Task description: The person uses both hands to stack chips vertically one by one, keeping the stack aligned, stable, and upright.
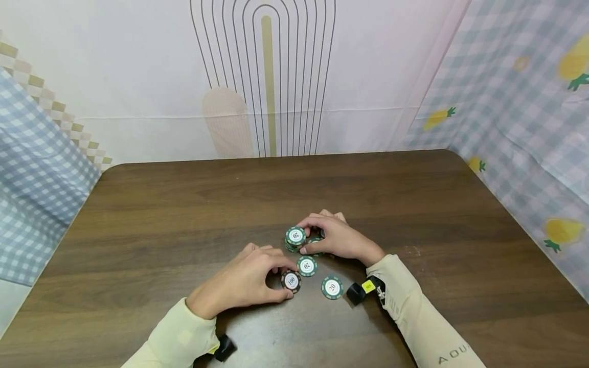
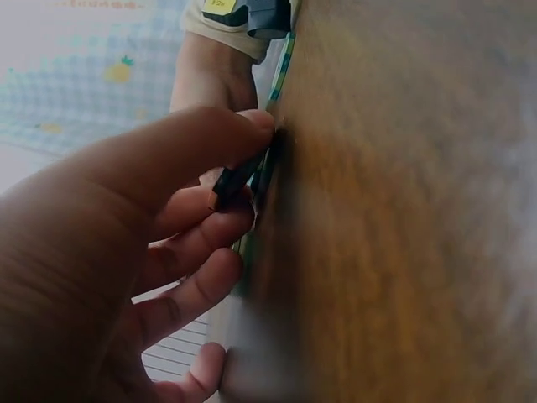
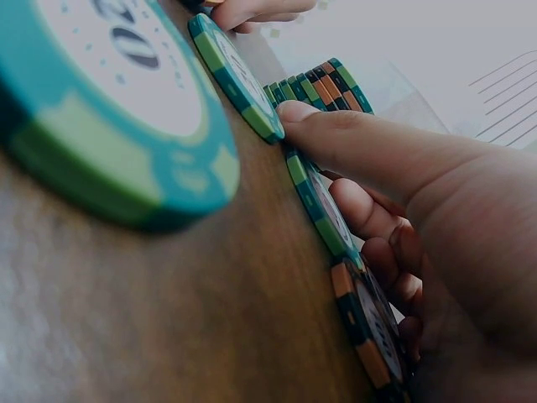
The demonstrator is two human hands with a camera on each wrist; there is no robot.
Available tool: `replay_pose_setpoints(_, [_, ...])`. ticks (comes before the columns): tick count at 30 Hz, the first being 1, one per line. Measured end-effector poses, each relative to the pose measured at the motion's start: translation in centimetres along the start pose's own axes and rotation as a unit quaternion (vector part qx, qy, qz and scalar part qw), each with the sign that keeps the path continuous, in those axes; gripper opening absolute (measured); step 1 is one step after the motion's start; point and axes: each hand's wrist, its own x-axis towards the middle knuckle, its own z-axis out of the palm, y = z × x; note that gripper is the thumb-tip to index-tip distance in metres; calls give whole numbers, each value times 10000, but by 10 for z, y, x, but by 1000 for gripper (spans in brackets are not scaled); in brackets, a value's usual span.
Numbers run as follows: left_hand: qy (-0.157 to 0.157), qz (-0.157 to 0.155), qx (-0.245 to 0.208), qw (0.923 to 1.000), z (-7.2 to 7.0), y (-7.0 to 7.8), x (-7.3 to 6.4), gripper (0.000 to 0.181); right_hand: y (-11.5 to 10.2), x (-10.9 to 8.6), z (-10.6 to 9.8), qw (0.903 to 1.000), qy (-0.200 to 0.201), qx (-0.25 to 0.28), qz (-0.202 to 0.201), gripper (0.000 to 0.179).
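My left hand pinches a black poker chip marked 100 between thumb and fingers; the left wrist view shows this chip tilted edge-on close to the table. Farther from me, my right hand grips a stack of poker chips with thumb and forefinger at its sides. A green 20 chip tops the stack, and the right wrist view shows green and black-orange edges in it. Under the right palm lie a green chip and a black-orange chip, partly hidden from above.
Between the hands a green 20 chip lies flat. Another green 20 chip sits nearer me, left of the black camera on the right wrist. The brown wooden table reaches a patterned cloth backdrop.
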Motion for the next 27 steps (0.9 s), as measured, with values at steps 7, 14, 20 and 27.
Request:
replay_pose_setpoints(7, [278, 9, -337, 9990, -5, -4, 1, 33, 1, 0, 1, 10000, -39, -36, 0, 38])
replay_pose_setpoints(14, [657, -173, -603, 9959, -11, -12, 4, 32, 0, 0, -1, 10000, -16, -94, 18, 39])
replay_pose_setpoints(20, [1079, -215, -452, 9929, -15, -18, 3, 35, -1, 0, -1, 10000, -21, -28, 4, 37])
replay_pose_setpoints(27, [1366, -263, -300, 9898, -20, -21, 6, 36, 4, 0, 1, 10000, -4, 34, -11, 35])
